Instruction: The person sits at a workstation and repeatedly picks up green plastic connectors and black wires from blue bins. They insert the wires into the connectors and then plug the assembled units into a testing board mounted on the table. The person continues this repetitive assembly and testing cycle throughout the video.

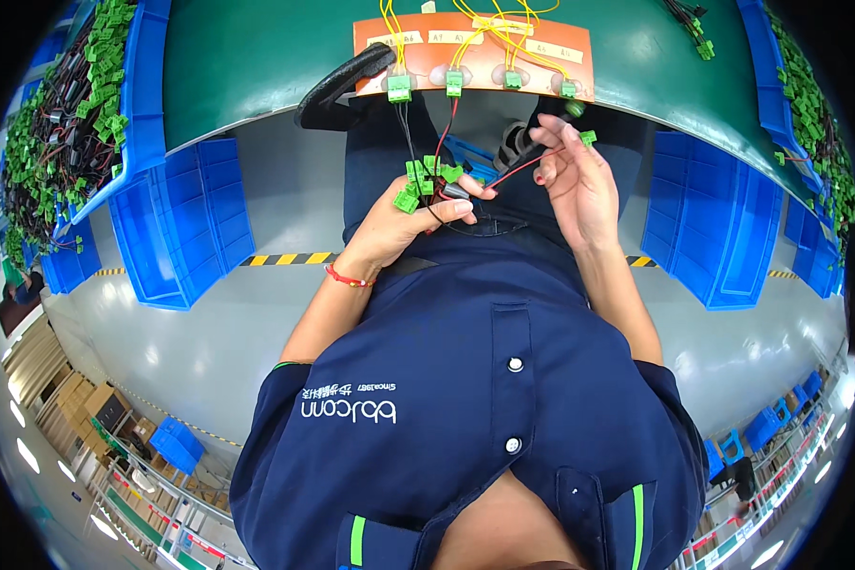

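My left hand, with a red bracelet at the wrist, is closed round a bundle of wired green terminal connectors. Black and red wires and a small dark cylindrical part show between its thumb and fingers. My right hand is raised with fingers bent, a green connector at its fingertips. Between the hands stretches a red wire. Just above the right fingers, another green connector is blurred. Beyond both hands, an orange-brown board carries several green sockets; black and red wires hang from the left ones.
The green tabletop has a curved near edge. A black padded piece juts out beside the board. Blue bins heaped with wired green connectors stand left and right. Yellow wires loop over the board. Blue crates flank me below.
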A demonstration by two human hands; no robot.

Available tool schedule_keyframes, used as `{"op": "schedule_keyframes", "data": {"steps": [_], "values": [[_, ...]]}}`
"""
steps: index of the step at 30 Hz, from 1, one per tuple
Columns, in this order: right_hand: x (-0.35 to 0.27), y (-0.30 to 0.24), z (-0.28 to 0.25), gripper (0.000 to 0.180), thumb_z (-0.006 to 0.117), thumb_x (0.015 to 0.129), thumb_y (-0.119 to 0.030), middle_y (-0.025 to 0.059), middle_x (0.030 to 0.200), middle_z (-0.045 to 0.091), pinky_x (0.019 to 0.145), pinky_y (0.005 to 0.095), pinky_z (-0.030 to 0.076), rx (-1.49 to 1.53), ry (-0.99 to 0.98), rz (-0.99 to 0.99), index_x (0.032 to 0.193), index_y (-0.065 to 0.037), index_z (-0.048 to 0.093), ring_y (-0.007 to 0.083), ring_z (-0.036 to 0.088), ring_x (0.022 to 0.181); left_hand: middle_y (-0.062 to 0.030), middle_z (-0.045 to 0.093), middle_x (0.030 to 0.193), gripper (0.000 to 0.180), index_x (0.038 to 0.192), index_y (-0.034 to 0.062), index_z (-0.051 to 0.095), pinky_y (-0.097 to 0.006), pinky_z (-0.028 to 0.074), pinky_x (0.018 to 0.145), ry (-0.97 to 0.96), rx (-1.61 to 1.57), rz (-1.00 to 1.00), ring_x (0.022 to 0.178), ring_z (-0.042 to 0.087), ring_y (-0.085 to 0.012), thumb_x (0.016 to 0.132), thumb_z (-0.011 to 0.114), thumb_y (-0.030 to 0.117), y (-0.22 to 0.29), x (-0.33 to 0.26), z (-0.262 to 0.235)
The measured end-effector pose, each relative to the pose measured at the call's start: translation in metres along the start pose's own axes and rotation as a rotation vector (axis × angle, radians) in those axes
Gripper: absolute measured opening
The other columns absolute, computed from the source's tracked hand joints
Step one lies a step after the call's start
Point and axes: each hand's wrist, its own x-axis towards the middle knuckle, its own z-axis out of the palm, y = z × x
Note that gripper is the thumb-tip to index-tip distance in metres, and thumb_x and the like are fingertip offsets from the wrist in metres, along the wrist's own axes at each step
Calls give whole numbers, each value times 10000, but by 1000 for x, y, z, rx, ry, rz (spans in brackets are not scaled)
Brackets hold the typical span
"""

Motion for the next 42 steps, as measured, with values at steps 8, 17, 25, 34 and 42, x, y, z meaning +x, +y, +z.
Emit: {"op": "schedule_keyframes", "data": {"steps": [8,17,25,34,42], "values": [[-10,-15,33,346,522,1036,-203,116,1002,675,691,236,494,-231,-153,-203,1230,70,608,96,576,707,-108,729,1080,300,1094,56,671,-193,402,566,-3,-3,-39,785,649,-82,859,761,219,-1,3,-4],[-2,-7,56,278,544,1024,-217,17,715,614,500,207,421,-201,-148,30,1037,27,677,55,504,498,-4,665,863,427,1282,38,608,-185,385,582,155,-96,-5,688,531,-48,898,720,186,-13,1,-6],[2,-10,71,315,529,1022,-238,-11,653,537,480,205,359,-13,-108,85,1020,40,680,38,390,449,44,461,614,275,1124,-23,614,-242,322,543,367,-358,104,542,392,-49,970,647,202,-29,-7,-14],[12,-2,67,308,559,1019,-244,-29,672,526,516,196,358,-193,-106,-78,1053,28,699,22,388,507,-2,476,540,397,1123,-72,622,-273,369,608,151,-127,323,560,411,-96,1056,468,288,-30,-18,-10],[11,-8,51,269,560,1014,-135,80,953,665,710,251,500,-526,-104,-339,1155,69,664,110,609,743,-74,701,786,262,1112,-25,694,-243,503,676,-129,29,47,731,652,-117,987,608,189,-7,-15,3]]}}
